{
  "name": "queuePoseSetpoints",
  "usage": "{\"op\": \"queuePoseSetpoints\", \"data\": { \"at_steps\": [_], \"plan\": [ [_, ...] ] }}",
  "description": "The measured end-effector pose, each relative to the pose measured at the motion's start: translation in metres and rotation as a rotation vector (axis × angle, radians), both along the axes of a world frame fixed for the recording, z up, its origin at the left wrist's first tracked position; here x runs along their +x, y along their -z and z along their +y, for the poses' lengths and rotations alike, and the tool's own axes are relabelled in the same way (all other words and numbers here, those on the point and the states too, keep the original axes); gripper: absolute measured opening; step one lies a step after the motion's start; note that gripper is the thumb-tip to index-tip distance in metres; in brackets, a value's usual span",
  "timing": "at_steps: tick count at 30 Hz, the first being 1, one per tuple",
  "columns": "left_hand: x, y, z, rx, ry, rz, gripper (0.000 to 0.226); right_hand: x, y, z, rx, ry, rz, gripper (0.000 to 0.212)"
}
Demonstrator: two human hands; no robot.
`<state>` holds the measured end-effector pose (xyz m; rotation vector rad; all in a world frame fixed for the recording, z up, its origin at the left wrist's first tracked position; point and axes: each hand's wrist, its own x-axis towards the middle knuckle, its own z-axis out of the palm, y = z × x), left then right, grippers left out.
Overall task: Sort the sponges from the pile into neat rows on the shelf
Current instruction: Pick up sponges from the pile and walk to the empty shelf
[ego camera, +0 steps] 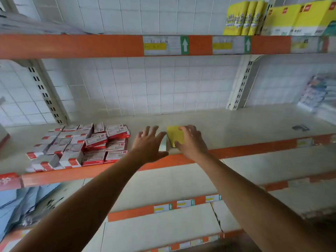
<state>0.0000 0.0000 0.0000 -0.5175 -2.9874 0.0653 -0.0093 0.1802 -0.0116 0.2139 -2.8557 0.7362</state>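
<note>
Now right hand [192,142] fingers curl round yellow sponge [173,134] on shelf [236,124]; left hand [148,146] fingers spread

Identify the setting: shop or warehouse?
Probably a shop: orange-edged shelves with price tags, stacked red-and-white boxes, yellow packs above.

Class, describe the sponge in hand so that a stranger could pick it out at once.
Find the orange-edged shelf holding stacked red-and-white boxes. Right of those boxes, near the front edge, the right hand grips the yellow sponge. It is the only plain yellow object lying on this shelf.
</note>
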Motion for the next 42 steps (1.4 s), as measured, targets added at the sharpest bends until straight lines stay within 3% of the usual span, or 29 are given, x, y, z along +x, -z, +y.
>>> {"op": "queuePoseSetpoints", "data": {
  "at_steps": [4,14,21,29,35,42],
  "plan": [
    [-0.027,0.003,-0.014,-0.088,0.067,-0.093,0.087,-0.021,0.007,-0.006,0.061,0.022,-0.099,0.061],
    [-0.060,0.013,-0.022,0.089,0.057,-0.207,0.085,-0.051,0.022,-0.028,0.094,0.144,-0.114,0.059],
    [-0.053,-0.005,-0.008,0.091,0.104,-0.055,0.083,-0.022,-0.008,0.015,0.032,0.228,0.006,0.068],
    [0.013,-0.021,0.093,0.218,0.453,0.154,0.079,0.095,-0.001,0.143,-0.069,0.416,0.073,0.078],
    [0.089,0.039,0.207,0.313,0.719,-0.092,0.081,0.222,0.047,0.207,-0.180,0.721,0.025,0.070],
    [0.188,0.073,0.342,0.267,0.967,-0.274,0.076,0.360,0.081,0.283,-0.218,1.019,0.021,0.067]
  ]
}}
